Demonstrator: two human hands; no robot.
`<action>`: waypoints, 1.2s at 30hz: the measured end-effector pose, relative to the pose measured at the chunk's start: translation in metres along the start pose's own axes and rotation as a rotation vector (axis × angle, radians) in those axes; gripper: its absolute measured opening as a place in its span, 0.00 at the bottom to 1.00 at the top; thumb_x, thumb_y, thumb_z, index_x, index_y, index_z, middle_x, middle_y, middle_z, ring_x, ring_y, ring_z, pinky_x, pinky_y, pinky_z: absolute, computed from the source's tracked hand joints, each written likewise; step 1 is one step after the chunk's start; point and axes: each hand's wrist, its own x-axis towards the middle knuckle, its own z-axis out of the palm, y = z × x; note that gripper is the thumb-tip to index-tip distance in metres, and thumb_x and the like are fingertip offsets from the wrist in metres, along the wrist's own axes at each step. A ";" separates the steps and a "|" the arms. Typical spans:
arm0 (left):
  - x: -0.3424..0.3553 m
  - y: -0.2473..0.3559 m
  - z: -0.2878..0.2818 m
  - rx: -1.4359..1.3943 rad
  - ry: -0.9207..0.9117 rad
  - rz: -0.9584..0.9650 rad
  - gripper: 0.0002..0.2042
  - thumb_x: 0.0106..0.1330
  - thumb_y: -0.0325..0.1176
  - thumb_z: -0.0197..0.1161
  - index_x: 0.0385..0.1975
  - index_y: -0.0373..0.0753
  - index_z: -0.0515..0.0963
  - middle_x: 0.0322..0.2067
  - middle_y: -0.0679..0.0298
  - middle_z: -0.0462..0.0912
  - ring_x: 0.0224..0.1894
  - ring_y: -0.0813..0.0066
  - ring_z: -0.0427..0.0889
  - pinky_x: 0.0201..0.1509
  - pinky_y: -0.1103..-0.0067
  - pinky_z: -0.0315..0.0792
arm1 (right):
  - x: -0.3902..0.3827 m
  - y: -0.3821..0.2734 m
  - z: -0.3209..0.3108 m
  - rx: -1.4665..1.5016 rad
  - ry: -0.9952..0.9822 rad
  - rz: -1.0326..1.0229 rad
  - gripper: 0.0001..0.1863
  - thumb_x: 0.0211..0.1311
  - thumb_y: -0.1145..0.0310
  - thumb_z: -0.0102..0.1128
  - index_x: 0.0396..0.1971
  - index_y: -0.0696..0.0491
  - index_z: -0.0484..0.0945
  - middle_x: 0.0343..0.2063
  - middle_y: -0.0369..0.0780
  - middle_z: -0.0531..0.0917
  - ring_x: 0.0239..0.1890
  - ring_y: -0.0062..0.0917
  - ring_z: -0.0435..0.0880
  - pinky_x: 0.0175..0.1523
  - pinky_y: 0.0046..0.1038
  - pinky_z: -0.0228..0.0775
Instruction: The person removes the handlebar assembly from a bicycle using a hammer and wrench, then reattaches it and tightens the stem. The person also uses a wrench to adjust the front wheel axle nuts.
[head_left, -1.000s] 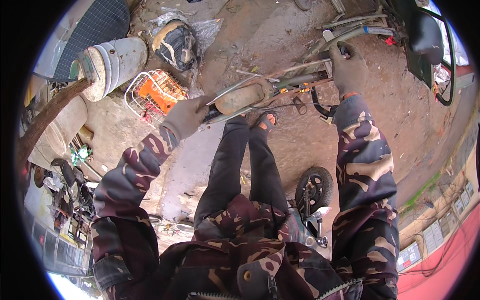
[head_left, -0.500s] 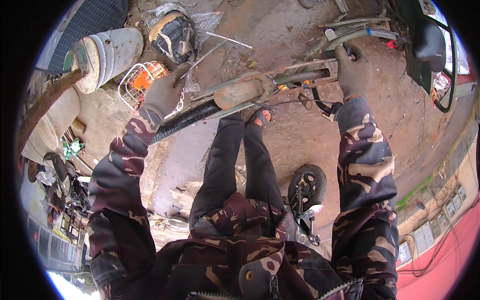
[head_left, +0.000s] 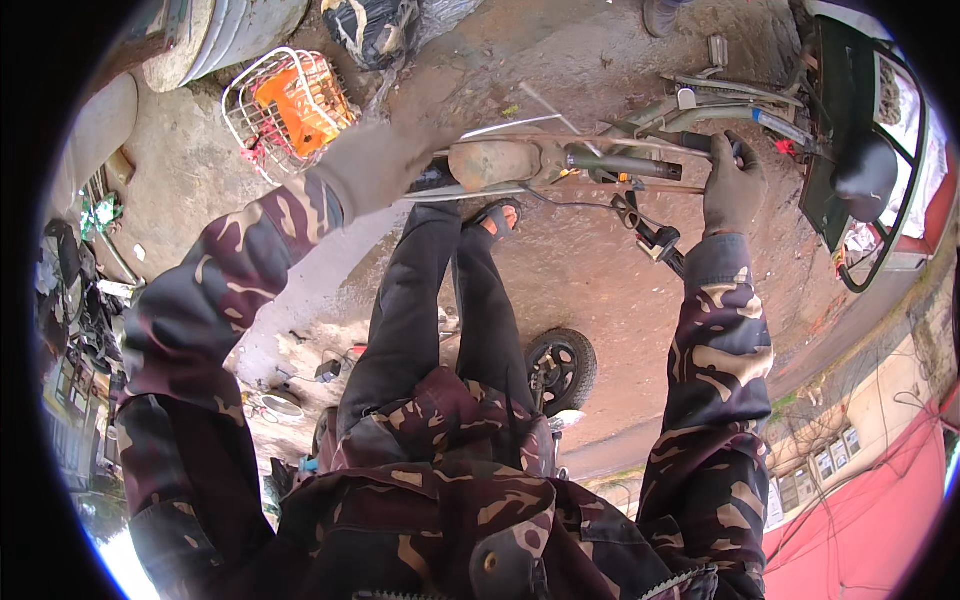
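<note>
Both my hands wear grey work gloves. My left hand [head_left: 375, 175] is smeared by motion beside the rusty mudguard [head_left: 490, 163], above the black tyre [head_left: 433, 178]; its fingers cannot be made out. A dark tube [head_left: 635, 166] sticks out to the right of the mudguard. Alongside it runs a thin rusty bar [head_left: 640, 143], and my right hand [head_left: 736, 185] is closed around that bar's right end. A thin white rod [head_left: 510, 125] shows just beyond the mudguard. Below the bar hangs a black cable [head_left: 590, 204].
At the left stands a white wire basket [head_left: 280, 110] holding an orange thing, near a large pale bucket [head_left: 245, 40]. A black plastic bundle [head_left: 370, 25] lies behind. Green metal framework with a black seat-like pad [head_left: 865, 180] is at right. A small wheel [head_left: 562, 372] stands near my legs.
My left hand has moved right, toward the mudguard, and blurred. My right hand has shifted slightly right with the bar, and the mudguard and tube have swung nearer level. My view has shifted too.
</note>
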 end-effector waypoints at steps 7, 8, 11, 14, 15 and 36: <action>-0.003 -0.013 -0.004 0.147 0.208 -0.327 0.21 0.75 0.38 0.56 0.67 0.56 0.74 0.31 0.51 0.87 0.36 0.48 0.86 0.39 0.57 0.79 | -0.003 -0.004 0.000 -0.010 -0.004 -0.015 0.24 0.60 0.57 0.71 0.48 0.61 0.87 0.38 0.44 0.90 0.39 0.26 0.86 0.50 0.28 0.77; -0.004 -0.011 -0.004 0.127 0.122 -0.184 0.21 0.75 0.38 0.56 0.67 0.56 0.74 0.31 0.51 0.86 0.35 0.48 0.86 0.39 0.57 0.79 | -0.002 -0.004 0.001 -0.028 0.010 0.013 0.24 0.61 0.57 0.71 0.47 0.62 0.87 0.38 0.44 0.90 0.39 0.26 0.86 0.49 0.28 0.77; -0.001 -0.007 0.003 0.188 0.016 0.043 0.22 0.75 0.36 0.56 0.68 0.56 0.73 0.30 0.51 0.86 0.33 0.48 0.86 0.39 0.57 0.78 | -0.005 -0.006 0.001 0.020 -0.032 0.034 0.23 0.62 0.58 0.71 0.46 0.64 0.86 0.37 0.43 0.89 0.39 0.24 0.85 0.48 0.27 0.76; 0.002 -0.020 0.007 -0.042 0.394 -0.043 0.21 0.75 0.35 0.57 0.67 0.55 0.74 0.32 0.50 0.86 0.34 0.48 0.86 0.38 0.57 0.77 | -0.006 -0.007 -0.001 -0.042 -0.012 -0.022 0.22 0.63 0.59 0.71 0.46 0.64 0.85 0.37 0.42 0.88 0.40 0.23 0.85 0.47 0.25 0.77; 0.002 -0.025 0.006 -0.136 0.460 -0.105 0.19 0.74 0.36 0.57 0.63 0.53 0.78 0.39 0.53 0.88 0.42 0.50 0.88 0.48 0.62 0.81 | -0.006 -0.007 -0.001 -0.006 -0.028 -0.016 0.22 0.64 0.59 0.71 0.46 0.65 0.85 0.37 0.42 0.88 0.40 0.23 0.85 0.47 0.25 0.77; 0.008 0.303 0.095 -1.227 1.177 -0.257 0.31 0.66 0.28 0.63 0.69 0.30 0.63 0.41 0.44 0.82 0.34 0.44 0.84 0.36 0.59 0.77 | -0.127 -0.129 -0.080 0.152 -1.283 -0.044 0.22 0.81 0.66 0.49 0.65 0.64 0.69 0.53 0.42 0.81 0.55 0.23 0.79 0.62 0.25 0.71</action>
